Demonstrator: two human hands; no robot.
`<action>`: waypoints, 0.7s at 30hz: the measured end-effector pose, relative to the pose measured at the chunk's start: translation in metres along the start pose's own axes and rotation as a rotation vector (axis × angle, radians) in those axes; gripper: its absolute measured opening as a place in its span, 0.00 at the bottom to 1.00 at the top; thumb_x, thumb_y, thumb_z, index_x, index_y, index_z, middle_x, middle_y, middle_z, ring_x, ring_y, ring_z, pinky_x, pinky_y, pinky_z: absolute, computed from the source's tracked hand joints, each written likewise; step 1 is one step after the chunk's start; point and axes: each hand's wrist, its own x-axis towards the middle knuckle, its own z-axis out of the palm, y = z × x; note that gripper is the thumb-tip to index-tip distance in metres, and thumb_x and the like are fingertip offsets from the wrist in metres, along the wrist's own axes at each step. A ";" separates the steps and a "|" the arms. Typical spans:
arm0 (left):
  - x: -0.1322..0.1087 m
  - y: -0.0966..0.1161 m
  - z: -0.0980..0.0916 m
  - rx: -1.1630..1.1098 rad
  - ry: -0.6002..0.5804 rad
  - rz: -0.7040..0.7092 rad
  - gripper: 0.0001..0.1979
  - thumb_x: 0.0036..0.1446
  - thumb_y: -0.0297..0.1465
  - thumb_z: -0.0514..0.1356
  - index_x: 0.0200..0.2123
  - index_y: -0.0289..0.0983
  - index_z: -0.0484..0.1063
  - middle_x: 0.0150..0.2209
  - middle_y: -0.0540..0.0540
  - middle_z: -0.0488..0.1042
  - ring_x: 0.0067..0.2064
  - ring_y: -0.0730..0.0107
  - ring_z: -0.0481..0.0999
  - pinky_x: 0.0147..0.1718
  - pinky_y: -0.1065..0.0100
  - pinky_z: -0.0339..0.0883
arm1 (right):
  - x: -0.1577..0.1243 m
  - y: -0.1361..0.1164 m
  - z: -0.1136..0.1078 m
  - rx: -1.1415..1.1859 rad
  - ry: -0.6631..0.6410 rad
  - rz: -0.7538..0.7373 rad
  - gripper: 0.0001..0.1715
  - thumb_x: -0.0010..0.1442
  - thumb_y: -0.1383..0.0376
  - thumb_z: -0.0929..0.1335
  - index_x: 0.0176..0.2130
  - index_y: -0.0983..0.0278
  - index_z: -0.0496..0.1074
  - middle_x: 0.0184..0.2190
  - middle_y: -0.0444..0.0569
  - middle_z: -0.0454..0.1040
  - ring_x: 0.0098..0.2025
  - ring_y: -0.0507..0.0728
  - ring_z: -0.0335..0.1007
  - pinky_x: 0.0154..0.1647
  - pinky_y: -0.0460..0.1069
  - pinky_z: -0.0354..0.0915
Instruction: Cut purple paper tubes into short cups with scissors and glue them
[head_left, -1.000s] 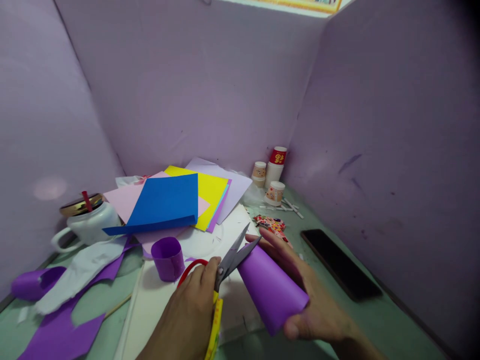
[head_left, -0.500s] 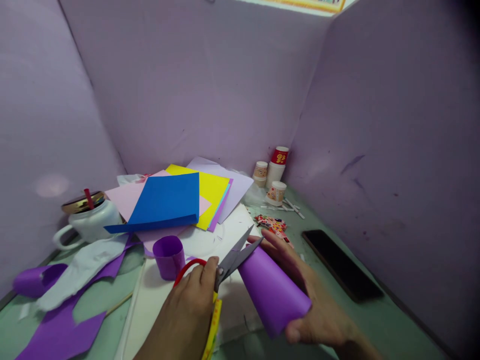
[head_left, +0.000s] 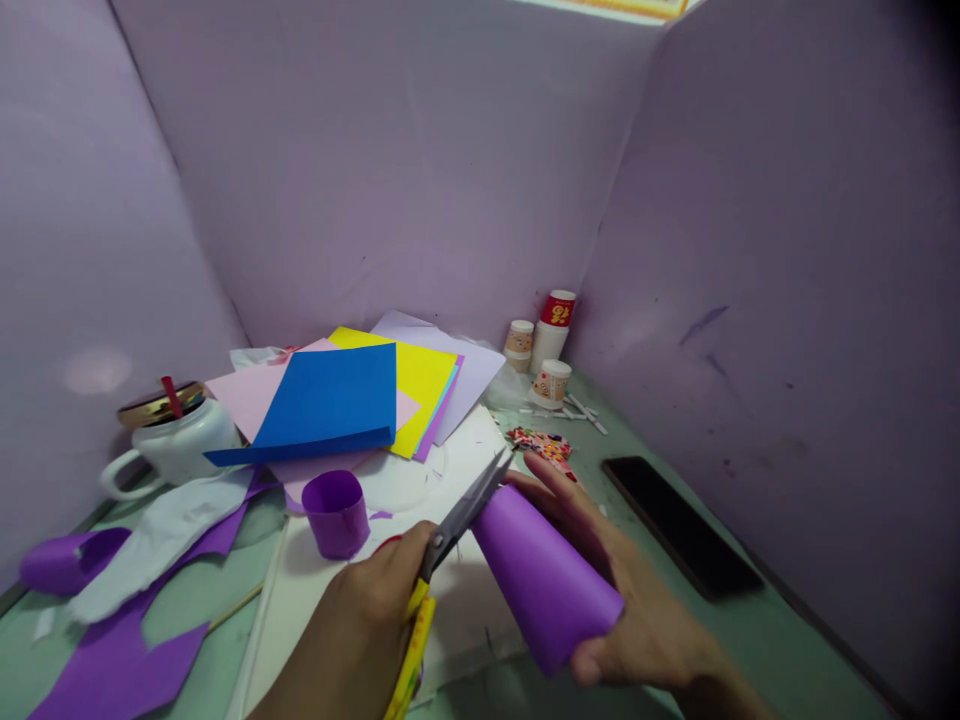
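My left hand [head_left: 360, 610] grips a pair of scissors [head_left: 461, 515] with yellow and red handles. Their blades are nearly together and lie along the narrow upper rim of a tapered purple paper tube [head_left: 544, 585]. That tube is tilted in my right hand [head_left: 630, 600], the thumb at its wide lower end and the fingers behind its far side. A short purple paper ring [head_left: 336, 515] stands on a white board [head_left: 292, 600] left of the scissors. Beside the ring lies a small purple scrap [head_left: 381, 514].
Coloured sheets, a blue one [head_left: 330, 395] on top, are piled at the back. On the left are a white mug [head_left: 184, 440], a white cloth-like piece [head_left: 161, 540] and purple offcuts [head_left: 124, 650]. Paper cups [head_left: 551, 385], white sticks [head_left: 585, 412] and a phone [head_left: 679, 525] are on the right.
The scissor blades have come together from a wider spread at the tube's upper rim. My left hand has shifted slightly down and left; my right hand and the tube have stayed nearly still.
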 end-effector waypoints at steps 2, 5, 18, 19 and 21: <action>0.002 0.012 -0.001 -0.145 0.042 -0.161 0.11 0.58 0.37 0.53 0.41 0.42 0.71 0.20 0.53 0.68 0.20 0.71 0.69 0.20 0.72 0.60 | 0.000 -0.001 0.000 -0.004 -0.031 0.004 0.66 0.37 0.46 0.78 0.66 0.48 0.47 0.66 0.53 0.56 0.66 0.71 0.52 0.64 0.69 0.46; 0.006 0.027 0.001 -0.551 0.027 -0.470 0.18 0.52 0.48 0.59 0.37 0.41 0.68 0.18 0.56 0.68 0.15 0.76 0.64 0.13 0.75 0.54 | -0.002 0.001 0.002 -0.006 -0.113 0.011 0.67 0.37 0.50 0.79 0.66 0.46 0.45 0.66 0.51 0.56 0.66 0.70 0.52 0.65 0.68 0.45; 0.014 0.025 0.022 -1.277 -0.016 -0.662 0.21 0.46 0.43 0.67 0.37 0.39 0.63 0.17 0.58 0.67 0.14 0.72 0.67 0.12 0.71 0.62 | -0.002 0.003 0.018 0.101 -0.094 0.024 0.66 0.33 0.47 0.79 0.65 0.52 0.53 0.65 0.55 0.58 0.66 0.71 0.53 0.66 0.66 0.45; 0.014 0.025 0.023 -1.276 -0.021 -0.657 0.23 0.46 0.44 0.66 0.40 0.40 0.62 0.17 0.58 0.66 0.13 0.71 0.67 0.12 0.70 0.62 | -0.001 0.002 0.018 0.120 -0.085 0.029 0.64 0.34 0.45 0.78 0.65 0.53 0.54 0.65 0.55 0.59 0.65 0.71 0.53 0.65 0.66 0.46; 0.013 0.025 0.025 -1.266 -0.053 -0.654 0.24 0.48 0.46 0.64 0.43 0.41 0.60 0.16 0.59 0.66 0.12 0.69 0.66 0.10 0.69 0.61 | 0.000 0.001 0.017 0.135 -0.077 0.034 0.61 0.35 0.42 0.77 0.63 0.52 0.57 0.64 0.54 0.60 0.65 0.72 0.54 0.64 0.66 0.49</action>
